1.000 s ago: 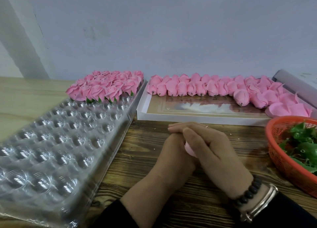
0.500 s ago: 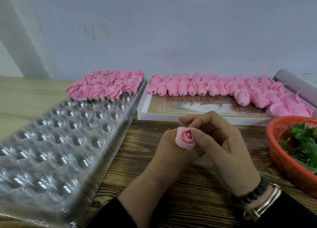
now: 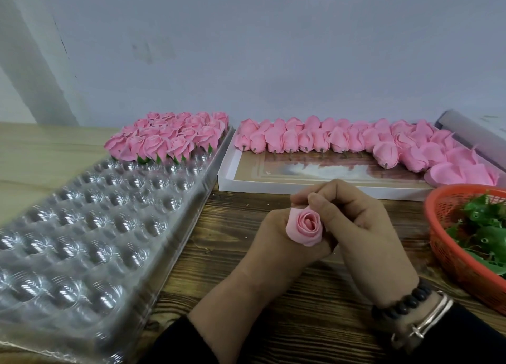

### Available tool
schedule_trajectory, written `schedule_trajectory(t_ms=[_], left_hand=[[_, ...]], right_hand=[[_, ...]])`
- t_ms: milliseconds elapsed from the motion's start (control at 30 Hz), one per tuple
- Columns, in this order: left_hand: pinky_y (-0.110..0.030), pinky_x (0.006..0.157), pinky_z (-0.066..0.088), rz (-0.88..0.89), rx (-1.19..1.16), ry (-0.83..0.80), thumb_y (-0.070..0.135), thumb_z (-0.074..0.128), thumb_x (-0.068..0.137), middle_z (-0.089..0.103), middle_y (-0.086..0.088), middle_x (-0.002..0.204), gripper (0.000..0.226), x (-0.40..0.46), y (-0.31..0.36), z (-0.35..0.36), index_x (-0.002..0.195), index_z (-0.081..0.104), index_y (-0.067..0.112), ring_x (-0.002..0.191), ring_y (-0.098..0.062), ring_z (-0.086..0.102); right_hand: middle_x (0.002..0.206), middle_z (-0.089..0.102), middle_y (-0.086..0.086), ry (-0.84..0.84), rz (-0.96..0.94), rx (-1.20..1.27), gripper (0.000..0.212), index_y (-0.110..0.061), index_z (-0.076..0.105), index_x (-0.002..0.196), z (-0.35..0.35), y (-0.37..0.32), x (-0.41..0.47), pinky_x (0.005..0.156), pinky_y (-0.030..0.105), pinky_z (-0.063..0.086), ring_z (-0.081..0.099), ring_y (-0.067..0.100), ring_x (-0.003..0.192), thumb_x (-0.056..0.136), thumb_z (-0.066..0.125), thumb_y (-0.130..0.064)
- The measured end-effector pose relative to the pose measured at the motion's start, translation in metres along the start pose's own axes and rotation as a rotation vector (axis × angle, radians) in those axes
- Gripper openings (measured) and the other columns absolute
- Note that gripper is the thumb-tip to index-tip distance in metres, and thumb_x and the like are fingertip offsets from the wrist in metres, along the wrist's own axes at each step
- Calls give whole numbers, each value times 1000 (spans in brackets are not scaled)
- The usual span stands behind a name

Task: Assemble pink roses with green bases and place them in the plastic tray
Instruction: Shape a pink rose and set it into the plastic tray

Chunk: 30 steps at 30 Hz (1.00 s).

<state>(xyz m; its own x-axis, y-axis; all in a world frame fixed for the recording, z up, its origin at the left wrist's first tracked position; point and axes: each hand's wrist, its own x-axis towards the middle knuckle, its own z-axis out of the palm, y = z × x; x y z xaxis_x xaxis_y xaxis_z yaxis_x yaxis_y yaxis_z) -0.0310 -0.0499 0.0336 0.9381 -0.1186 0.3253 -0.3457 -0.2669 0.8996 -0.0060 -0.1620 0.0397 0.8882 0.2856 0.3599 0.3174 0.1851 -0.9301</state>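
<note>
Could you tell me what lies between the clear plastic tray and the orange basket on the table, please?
In the head view, both hands, left hand and right hand, hold a pink rose over bare wooden table between plastic tray and orange basket.

Your left hand grips a pink rose, bloom facing up, while your right hand pinches its petals; the plastic tray lies left, the orange basket right.

Plain pale wall behind dark wooden table.
</note>
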Motion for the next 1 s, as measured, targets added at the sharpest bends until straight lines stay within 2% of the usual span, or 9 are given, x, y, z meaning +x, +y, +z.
schedule_trajectory(t_ms=[133, 200, 367, 500, 600, 700, 800, 900, 1000], left_hand=[[-9, 56, 41, -9, -7, 55, -6, 68, 74, 59, 13, 61, 30, 1, -1, 0, 68, 59, 22, 59, 0, 54], [-8, 56, 40, -11, 16, 78, -4, 69, 74, 57, 15, 57, 34, 1, -1, 0, 66, 56, 26, 58, 2, 54], [-8, 57, 44, -29, 89, 72, 11, 67, 80, 63, 16, 60, 23, -1, -1, 3, 67, 59, 29, 63, 4, 60], [-1, 67, 43, -81, 86, 65, -7, 51, 86, 62, 9, 93, 27, -5, 1, 11, 110, 57, 5, 67, 23, 52], [4, 66, 38, -107, 115, -2, -8, 56, 83, 46, 15, 93, 44, -8, 1, 10, 124, 47, 4, 69, 32, 45], [-7, 56, 45, -177, 100, -143, -5, 57, 83, 55, 13, 79, 25, -6, 4, 6, 100, 60, 14, 58, 12, 56], [-12, 42, 39, -170, 126, -195, -2, 57, 82, 57, 13, 48, 35, -4, 6, 4, 61, 52, 26, 44, -3, 51], [-7, 48, 39, -112, 185, -122, -2, 59, 82, 57, 19, 53, 32, 0, 6, 0, 66, 54, 25, 52, 5, 54], [-9, 52, 37, -114, 236, 17, 12, 62, 81, 55, 16, 48, 34, 1, -2, -2, 53, 51, 27, 51, 5, 51]], right_hand=[[85, 72, 2, 13, 19, -19, 4, -11, 59, 77, -2, 5, 1, 66, 20, 52, 65, 11, 75, 80, 61, -12], [87, 72, 1, 47, -46, -42, 14, -13, 62, 86, -2, 4, 0, 70, 19, 52, 67, 11, 80, 90, 52, -4], [87, 69, -13, -18, -240, -280, 33, -20, 67, 102, 8, 3, -7, 73, 9, 44, 64, 2, 85, 88, 43, -38], [96, 67, -21, -74, -259, -583, 38, -25, 70, 98, 12, 6, -6, 92, 22, 44, 58, -2, 101, 84, 39, -41], [105, 67, -17, -206, -197, -631, 30, -28, 70, 99, 6, 4, -1, 101, 23, 39, 53, -6, 111, 86, 43, -31], [97, 69, -19, -363, -67, -586, 30, -39, 68, 100, -1, 1, -1, 76, 18, 51, 66, 1, 86, 85, 44, -30], [98, 69, -15, -405, 42, -449, 28, -47, 61, 105, -3, 1, -4, 44, 19, 50, 70, 18, 67, 82, 50, -37], [109, 65, -23, -296, -66, -429, 40, -40, 59, 113, -6, 2, -3, 76, 15, 51, 65, 1, 97, 74, 64, -45], [108, 68, -14, -166, -121, -286, 43, -30, 61, 111, -4, 3, -2, 88, 17, 47, 61, 1, 105, 74, 57, -51]])
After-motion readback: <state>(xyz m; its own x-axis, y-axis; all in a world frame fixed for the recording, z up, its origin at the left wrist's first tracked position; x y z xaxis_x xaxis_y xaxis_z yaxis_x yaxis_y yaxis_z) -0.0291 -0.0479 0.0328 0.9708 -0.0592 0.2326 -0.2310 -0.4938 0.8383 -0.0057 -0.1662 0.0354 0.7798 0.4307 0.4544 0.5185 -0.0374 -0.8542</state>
